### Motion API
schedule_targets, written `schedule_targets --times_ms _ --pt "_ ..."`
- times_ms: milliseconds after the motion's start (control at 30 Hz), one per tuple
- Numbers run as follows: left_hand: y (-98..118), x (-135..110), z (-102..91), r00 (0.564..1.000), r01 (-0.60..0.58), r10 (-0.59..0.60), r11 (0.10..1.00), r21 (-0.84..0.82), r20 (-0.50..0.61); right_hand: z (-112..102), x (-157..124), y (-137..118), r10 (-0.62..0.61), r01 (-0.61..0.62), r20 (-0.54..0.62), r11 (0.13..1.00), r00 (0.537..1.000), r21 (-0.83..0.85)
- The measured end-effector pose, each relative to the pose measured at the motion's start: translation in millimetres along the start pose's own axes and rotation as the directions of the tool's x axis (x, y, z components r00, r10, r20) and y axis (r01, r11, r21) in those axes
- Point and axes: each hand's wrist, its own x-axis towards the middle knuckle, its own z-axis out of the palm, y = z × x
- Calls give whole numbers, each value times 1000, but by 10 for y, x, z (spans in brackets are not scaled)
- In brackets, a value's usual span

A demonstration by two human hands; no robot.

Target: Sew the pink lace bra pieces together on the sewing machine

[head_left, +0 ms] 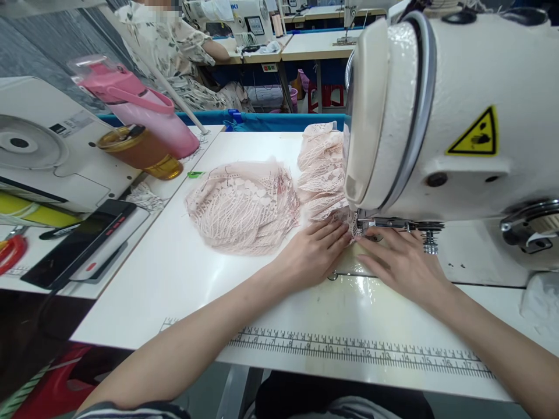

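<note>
My left hand (315, 251) lies flat with fingers stretched out on the near end of a pale pink lace piece (322, 169), just left of the needle area. My right hand (402, 259) rests under the head of a white sewing machine (467, 116), fingers apart and partly hidden by the metal presser parts (393, 223). Its fingertips touch the lace edge beside the machine's foot. The needle itself is hard to make out. A second heap of pink lace (244, 209) sits on the table to the left of my left hand.
A printed ruler (349, 349) runs along the table's front edge. At left stand a pink bottle (144, 105), an amber cup (140, 151), a black box-like device (82, 244) and another white machine (52, 145). Beyond, a person (174, 52) sits by more sewing machines (244, 23).
</note>
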Motion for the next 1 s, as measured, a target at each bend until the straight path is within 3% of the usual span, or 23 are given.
schedule_targets --times_ms 267,500,1000 --pt "90 37 2 998 45 -41 996 73 -53 31 0 11 -13 10 -31 996 999 -87" --pt "131 42 -10 996 46 -38 995 91 -82 15 12 -11 -38 36 -77 999 996 -20" --pt "222 66 3 992 123 -121 986 111 -26 33 12 -7 -52 45 -62 993 997 -110"
